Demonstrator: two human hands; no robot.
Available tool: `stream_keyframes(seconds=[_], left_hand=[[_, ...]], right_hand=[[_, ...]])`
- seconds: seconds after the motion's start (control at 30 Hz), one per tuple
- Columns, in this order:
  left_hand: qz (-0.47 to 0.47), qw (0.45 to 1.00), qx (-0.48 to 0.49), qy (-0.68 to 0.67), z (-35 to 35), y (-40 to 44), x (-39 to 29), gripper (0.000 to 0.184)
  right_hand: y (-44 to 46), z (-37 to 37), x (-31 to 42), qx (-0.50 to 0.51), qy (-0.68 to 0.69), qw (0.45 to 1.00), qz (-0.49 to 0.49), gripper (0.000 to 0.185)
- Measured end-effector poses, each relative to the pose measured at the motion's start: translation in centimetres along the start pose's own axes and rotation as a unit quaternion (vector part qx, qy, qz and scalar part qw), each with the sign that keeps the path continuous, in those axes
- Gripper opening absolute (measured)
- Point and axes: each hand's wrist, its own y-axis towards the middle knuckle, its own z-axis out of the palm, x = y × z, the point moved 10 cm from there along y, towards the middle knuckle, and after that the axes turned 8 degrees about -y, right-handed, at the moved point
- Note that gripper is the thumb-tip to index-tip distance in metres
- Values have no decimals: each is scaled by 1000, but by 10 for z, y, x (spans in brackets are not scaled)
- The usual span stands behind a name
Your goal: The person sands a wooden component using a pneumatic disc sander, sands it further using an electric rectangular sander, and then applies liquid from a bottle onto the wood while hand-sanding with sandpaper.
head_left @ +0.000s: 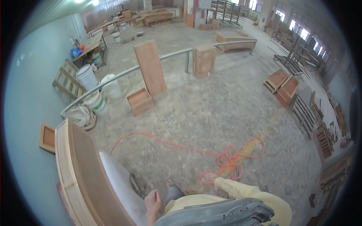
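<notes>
Near the bottom centre, my left hand (153,202) is raised beside the large wooden cabinet piece (88,165), its fingers curled; whether it holds anything is too small to tell. To the right, my right hand (208,178) extends from a yellow sleeve over the floor, at the edge of an orange-red hose (230,158) that lies in loops. Its fingers are blurred, and I cannot make out whether they grip the hose. A white padded surface (120,184) lies between the cabinet piece and my left hand.
A metal rail (128,71) crosses ahead, with a tall wooden board (151,67) and a panel (204,61) against it. An open box (140,101) stands before it. White buckets (96,102) are at the left; wooden drawers (283,86) lie at the right.
</notes>
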Motion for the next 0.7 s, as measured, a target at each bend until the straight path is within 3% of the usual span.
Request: stream_keyframes(seconds=[0.1,0.2,0.33,0.4,0.43,0.5,0.53,0.63,0.7], left_hand=[[16,997,61,36,16,90,-18,12],[85,994,62,32,23,186,-17,14],[74,992,97,40,24,315,-24,17],[102,977,160,101,39,369,-38,16],[102,975,168,107,45,396,-43,16],[167,963,187,102,66,448,-66,14],[167,961,195,107,76,471,-78,14],[180,956,211,97,125,536,-119,14],[203,953,212,68,166,571,-148,15]], right_hand=[[16,-82,17,-27,71,996,49,53],[43,-119,14,7,79,994,75,55],[79,-155,-24,-26,33,992,116,53],[66,-172,-52,-33,72,974,211,55],[65,-176,-57,-29,81,973,213,55],[56,-163,-106,-69,188,929,310,57],[59,-153,-119,-65,196,927,313,57],[75,-113,-138,76,125,957,251,51],[89,-118,-160,83,87,966,227,51]])
